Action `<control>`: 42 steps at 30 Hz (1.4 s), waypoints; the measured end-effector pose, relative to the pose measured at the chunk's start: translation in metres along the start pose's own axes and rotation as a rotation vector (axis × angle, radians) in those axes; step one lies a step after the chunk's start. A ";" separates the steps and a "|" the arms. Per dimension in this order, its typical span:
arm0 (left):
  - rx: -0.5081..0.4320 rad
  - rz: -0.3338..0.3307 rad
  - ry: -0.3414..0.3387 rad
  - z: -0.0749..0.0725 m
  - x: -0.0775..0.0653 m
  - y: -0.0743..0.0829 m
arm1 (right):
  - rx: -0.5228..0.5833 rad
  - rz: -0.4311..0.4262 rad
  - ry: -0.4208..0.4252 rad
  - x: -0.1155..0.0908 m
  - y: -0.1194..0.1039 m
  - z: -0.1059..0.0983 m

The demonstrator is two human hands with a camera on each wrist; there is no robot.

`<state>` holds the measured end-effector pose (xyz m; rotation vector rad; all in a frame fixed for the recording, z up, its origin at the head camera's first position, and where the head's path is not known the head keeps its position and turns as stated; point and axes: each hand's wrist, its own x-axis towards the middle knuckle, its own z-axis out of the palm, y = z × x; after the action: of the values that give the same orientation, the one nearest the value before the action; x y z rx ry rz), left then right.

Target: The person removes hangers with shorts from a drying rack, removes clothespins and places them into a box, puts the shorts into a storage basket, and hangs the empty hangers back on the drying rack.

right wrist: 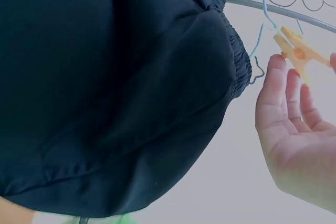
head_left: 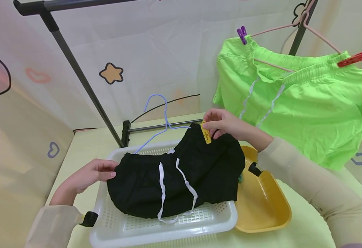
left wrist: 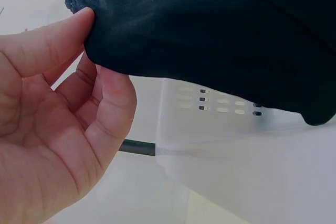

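Note:
A pair of black shorts (head_left: 208, 168) with white drawstrings lies over the white basket, waistband upward. At the waistband's left end my left hand (head_left: 89, 175) pinches the cloth between thumb and fingers, as the left wrist view also shows. My right hand (head_left: 228, 124) holds a yellow clothespin (head_left: 206, 133) near the other end of the waistband. In the right wrist view the clothespin (right wrist: 299, 53) is apart from the black cloth, close to the hanger wire. A blue hanger (head_left: 166, 117) has its hook standing up behind the shorts; its lower part is hidden by them.
The white perforated basket (head_left: 210, 227) stands beside a yellow basin (head_left: 262, 220). Bright green shorts (head_left: 317, 113) hang at the right from a pink hanger (head_left: 323, 36), with a purple clothespin (head_left: 242, 35) and a red clothespin (head_left: 358, 57). A dark rack (head_left: 81, 81) rises behind.

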<state>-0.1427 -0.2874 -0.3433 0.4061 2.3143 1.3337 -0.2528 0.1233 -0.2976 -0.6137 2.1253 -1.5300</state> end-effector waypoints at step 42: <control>0.005 -0.019 0.022 0.001 0.001 -0.001 | -0.273 0.346 -0.282 -0.060 0.080 -0.035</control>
<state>-0.1432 -0.2868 -0.3448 0.3715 2.3336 1.3303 -0.2329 0.2078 -0.3581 -0.4849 2.0991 -0.9215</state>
